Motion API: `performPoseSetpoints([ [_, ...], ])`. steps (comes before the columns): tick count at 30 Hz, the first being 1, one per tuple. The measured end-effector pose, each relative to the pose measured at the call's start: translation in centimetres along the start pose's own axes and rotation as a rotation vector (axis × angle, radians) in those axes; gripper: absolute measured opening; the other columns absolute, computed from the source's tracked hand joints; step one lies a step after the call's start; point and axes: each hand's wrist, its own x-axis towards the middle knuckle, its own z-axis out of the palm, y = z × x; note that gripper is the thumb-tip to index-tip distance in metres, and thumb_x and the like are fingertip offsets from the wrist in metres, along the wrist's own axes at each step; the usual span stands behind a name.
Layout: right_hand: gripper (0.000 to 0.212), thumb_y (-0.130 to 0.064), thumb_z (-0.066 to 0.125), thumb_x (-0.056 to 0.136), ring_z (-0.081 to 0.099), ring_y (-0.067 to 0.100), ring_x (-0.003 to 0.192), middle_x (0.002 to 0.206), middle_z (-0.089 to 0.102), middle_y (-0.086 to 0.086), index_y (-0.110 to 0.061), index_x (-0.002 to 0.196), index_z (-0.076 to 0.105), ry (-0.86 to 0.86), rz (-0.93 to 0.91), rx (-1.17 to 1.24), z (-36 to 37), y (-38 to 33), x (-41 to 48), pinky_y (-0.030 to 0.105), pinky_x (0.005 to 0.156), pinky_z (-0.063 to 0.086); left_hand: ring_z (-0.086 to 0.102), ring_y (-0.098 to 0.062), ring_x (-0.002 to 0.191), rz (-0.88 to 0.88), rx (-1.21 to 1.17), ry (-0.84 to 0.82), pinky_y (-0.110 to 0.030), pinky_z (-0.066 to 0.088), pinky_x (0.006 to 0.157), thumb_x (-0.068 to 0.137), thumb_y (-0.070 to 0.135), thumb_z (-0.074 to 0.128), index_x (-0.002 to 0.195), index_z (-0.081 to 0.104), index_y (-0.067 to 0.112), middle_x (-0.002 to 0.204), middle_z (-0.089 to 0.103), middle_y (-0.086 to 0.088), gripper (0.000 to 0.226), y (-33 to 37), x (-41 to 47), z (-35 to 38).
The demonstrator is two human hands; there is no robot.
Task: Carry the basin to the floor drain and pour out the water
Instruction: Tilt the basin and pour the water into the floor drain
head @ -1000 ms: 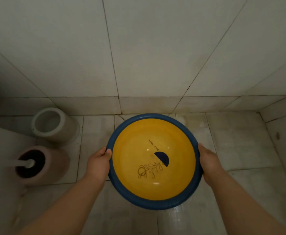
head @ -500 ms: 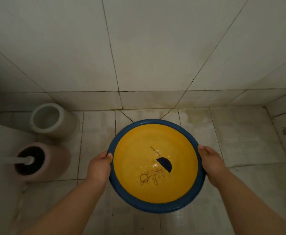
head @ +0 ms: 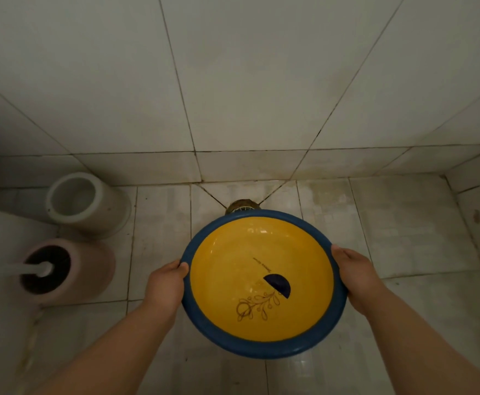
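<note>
Holding the basin (head: 261, 283) by its blue rim, the left hand (head: 166, 286) and right hand (head: 355, 276) are each closed on opposite sides. It hangs just short of the floor drain (head: 243, 206). Tip the far edge down slowly. Shallow water lies inside; the brush holder (head: 65, 270) holds a brush.

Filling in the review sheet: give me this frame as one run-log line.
stage: basin at floor drain, pour not yet begun | left hand: grips rim | right hand: grips rim | drain: partly hidden behind far rim
</note>
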Motion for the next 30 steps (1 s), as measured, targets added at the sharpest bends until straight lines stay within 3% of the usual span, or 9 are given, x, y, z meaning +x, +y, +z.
performPoseSetpoints([
  [4,0.030,-0.034,0.044,0.095,0.063,0.036,0.096,0.099,0.067,0.018,-0.011,0.096,0.064,0.006,0.039,0.075,-0.3,0.0,0.0,0.042,0.083,0.052,0.057,-0.020,0.076,-0.028,-0.029,-0.013,-0.034,0.045,0.084,0.095,0.013,0.047,0.099,0.067,0.010,0.091,0.065,-0.009,0.020,-0.1,0.0,0.2],
  [6,0.030,-0.032,0.045,0.095,0.062,0.035,0.094,0.097,0.067,0.017,-0.010,0.097,0.064,0.006,0.052,0.100,-0.3,0.0,-0.1,0.038,0.075,0.052,0.056,-0.020,0.076,-0.038,-0.036,-0.005,-0.033,0.046,0.081,0.095,0.013,0.047,0.089,0.066,0.015,0.090,0.063,-0.007,0.020,0.0,0.0,0.3],
  [11,0.030,-0.031,0.045,0.096,0.061,0.032,0.088,0.088,0.066,0.014,-0.012,0.083,0.064,0.010,0.070,0.134,-0.2,-0.5,-0.3,0.033,0.070,0.050,0.056,-0.027,0.095,-0.065,-0.029,0.000,-0.039,0.045,0.093,0.095,0.013,0.047,0.119,0.061,-0.002,0.104,0.068,-0.017,0.031,0.0,0.3,0.5],
  [13,0.032,-0.031,0.044,0.096,0.060,0.031,0.085,0.085,0.065,0.013,-0.012,0.078,0.063,0.021,0.083,0.150,-0.2,-0.8,-0.3,0.032,0.069,0.049,0.056,-0.027,0.097,-0.076,-0.034,-0.006,-0.040,0.045,0.095,0.095,0.014,0.048,0.120,0.060,-0.001,0.117,0.065,-0.021,0.032,0.1,0.3,0.5],
  [17,0.033,-0.032,0.044,0.095,0.060,0.031,0.085,0.083,0.065,0.013,-0.011,0.077,0.062,0.037,0.106,0.170,-0.1,-1.2,-0.4,0.032,0.070,0.048,0.056,-0.027,0.095,-0.078,-0.062,-0.005,-0.039,0.045,0.094,0.095,0.014,0.047,0.118,0.061,-0.002,0.093,0.066,-0.012,0.031,-0.1,0.8,0.5],
  [21,0.030,-0.030,0.047,0.094,0.060,0.032,0.089,0.085,0.064,0.014,-0.010,0.078,0.061,0.038,0.122,0.188,0.0,-1.6,-0.5,0.040,0.080,0.050,0.058,-0.030,0.100,-0.082,-0.083,0.002,-0.043,0.045,0.099,0.094,0.014,0.049,0.120,0.061,-0.001,0.122,0.063,-0.021,0.032,0.0,1.0,0.5],
  [25,0.028,-0.030,0.049,0.093,0.061,0.034,0.093,0.085,0.066,0.013,-0.011,0.079,0.062,0.033,0.128,0.210,0.1,-1.9,-0.5,0.045,0.088,0.049,0.057,-0.028,0.098,-0.076,-0.104,-0.001,-0.042,0.046,0.099,0.094,0.014,0.049,0.119,0.061,0.000,0.115,0.064,-0.018,0.031,-0.1,1.3,0.6],
  [28,0.026,-0.028,0.050,0.093,0.062,0.038,0.098,0.091,0.067,0.019,-0.009,0.080,0.063,0.035,0.121,0.225,0.1,-2.0,-0.6,0.048,0.091,0.049,0.057,-0.028,0.097,-0.081,-0.098,-0.005,-0.043,0.046,0.099,0.094,0.014,0.049,0.106,0.066,0.004,0.096,0.065,-0.010,0.023,-0.1,1.5,0.6],
  [30,0.026,-0.027,0.050,0.093,0.062,0.039,0.099,0.103,0.067,0.023,-0.008,0.079,0.063,0.038,0.119,0.236,0.2,-2.0,-0.6,0.050,0.092,0.048,0.057,-0.028,0.096,-0.096,-0.084,-0.004,-0.042,0.045,0.096,0.094,0.014,0.048,0.079,0.064,0.010,0.079,0.061,-0.005,0.022,0.0,1.4,0.6],
])
